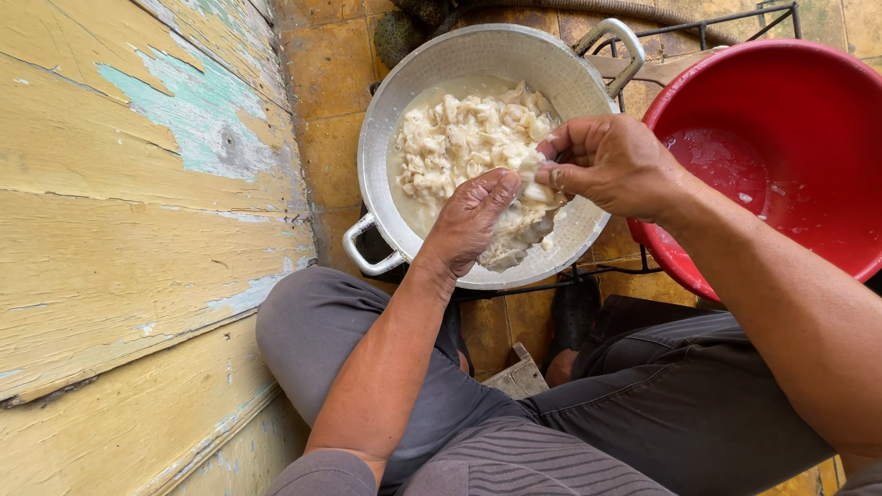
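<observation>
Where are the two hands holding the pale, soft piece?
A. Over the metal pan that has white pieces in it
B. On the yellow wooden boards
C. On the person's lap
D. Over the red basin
A. The left hand and the right hand pinch the pale piece above the metal pan, which holds many white pieces in milky liquid; the red basin stands beside it to the right.
</observation>
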